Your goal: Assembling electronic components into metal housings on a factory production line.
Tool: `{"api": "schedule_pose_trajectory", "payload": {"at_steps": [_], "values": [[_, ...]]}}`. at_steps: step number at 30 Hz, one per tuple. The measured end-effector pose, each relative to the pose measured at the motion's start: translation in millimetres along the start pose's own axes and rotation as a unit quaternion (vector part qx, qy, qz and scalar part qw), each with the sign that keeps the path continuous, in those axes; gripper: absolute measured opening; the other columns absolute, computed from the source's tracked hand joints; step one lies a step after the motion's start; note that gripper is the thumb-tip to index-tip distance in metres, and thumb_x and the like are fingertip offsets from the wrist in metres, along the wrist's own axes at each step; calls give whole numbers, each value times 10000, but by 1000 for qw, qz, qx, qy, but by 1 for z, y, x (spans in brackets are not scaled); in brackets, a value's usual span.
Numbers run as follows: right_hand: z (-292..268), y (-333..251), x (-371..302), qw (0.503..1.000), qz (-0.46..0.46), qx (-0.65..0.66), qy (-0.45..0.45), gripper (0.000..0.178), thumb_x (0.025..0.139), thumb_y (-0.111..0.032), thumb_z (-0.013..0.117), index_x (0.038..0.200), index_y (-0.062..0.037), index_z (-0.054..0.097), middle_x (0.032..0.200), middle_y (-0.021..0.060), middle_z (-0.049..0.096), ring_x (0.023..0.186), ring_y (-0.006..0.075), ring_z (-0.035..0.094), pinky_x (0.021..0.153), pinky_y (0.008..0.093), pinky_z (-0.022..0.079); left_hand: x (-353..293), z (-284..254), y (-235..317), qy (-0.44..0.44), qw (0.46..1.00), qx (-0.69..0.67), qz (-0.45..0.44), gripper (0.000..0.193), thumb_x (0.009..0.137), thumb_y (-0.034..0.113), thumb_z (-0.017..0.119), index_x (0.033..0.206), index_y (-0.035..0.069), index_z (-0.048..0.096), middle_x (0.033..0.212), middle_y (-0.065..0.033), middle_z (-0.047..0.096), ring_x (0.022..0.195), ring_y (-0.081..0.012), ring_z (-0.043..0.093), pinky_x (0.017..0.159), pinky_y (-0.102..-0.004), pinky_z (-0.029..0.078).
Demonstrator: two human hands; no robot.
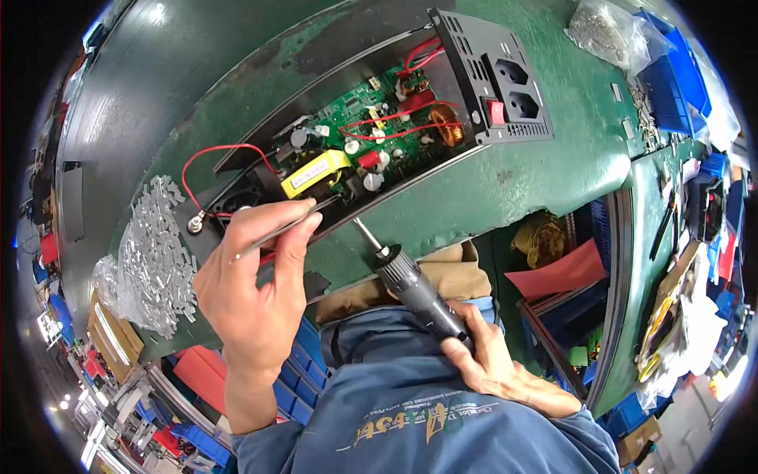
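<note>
An opened power inverter (482,146) lies at an angle across the bench, its black metal case exposing a green circuit board (347,110). A yellow-wrapped transformer (316,174), a copper coil (448,126) and red wires sit inside. Thumb and fingers of my left hand (257,276) pinch slim metal tweezers (272,237), whose tip reaches the board's near edge. My right hand (485,351) is wrapped round a black electric screwdriver (422,292). The screwdriver's bit points up and left, just outside the case's near wall and apart from it.
Many small grey metal pieces (158,253) are heaped on the green bench (553,182) at left, by a plastic bag. A bag of small parts (608,35) and blue bins (671,79) stand at far right. Under the bench, pink sheets (557,272) lie on a shelf.
</note>
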State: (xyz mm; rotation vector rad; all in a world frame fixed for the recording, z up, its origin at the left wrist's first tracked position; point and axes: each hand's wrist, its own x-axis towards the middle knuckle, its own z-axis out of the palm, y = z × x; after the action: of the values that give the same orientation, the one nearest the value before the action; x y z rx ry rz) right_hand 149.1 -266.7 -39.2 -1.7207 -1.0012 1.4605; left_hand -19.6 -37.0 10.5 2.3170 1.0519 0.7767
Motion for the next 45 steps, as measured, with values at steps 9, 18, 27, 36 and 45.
{"api": "schedule_pose_trajectory", "payload": {"at_steps": [9,18,27,36,45], "values": [[-5,-6,4,997,3,74,-36,427,1059,-258,461,1402,-4,456,1043,229,660,922,344,682,861,407,519,6,-3,-2,17,998,25,48,206,846,-12,786,1006,2,657,921,-99,747,709,-197,704,615,-287,555],[4,22,2,949,101,278,-106,816,1018,-681,355,1330,58,501,939,81,658,788,114,590,728,259,464,4,-3,-6,0,1000,-9,29,225,829,-12,792,1001,0,646,878,-132,745,722,-252,734,605,-297,566],[-4,-6,9,928,145,321,-122,846,988,-737,325,1223,45,545,889,107,664,796,151,616,756,276,466,5,-6,-10,2,1000,-25,15,252,822,-1,804,1017,10,645,894,-132,759,760,-255,753,636,-297,590],[-11,2,2,907,147,355,-172,826,1029,-677,313,1370,54,489,952,81,659,876,139,601,849,277,448,4,-5,-9,0,999,-29,21,287,806,-6,817,1033,19,643,903,-131,762,758,-250,753,624,-290,582],[-5,4,2,907,146,365,-152,834,1021,-685,333,1394,49,468,963,77,649,873,140,598,826,276,454,2,-7,-11,-1,999,-32,24,274,810,0,813,1026,19,645,909,-130,764,752,-241,752,620,-284,576]]}}
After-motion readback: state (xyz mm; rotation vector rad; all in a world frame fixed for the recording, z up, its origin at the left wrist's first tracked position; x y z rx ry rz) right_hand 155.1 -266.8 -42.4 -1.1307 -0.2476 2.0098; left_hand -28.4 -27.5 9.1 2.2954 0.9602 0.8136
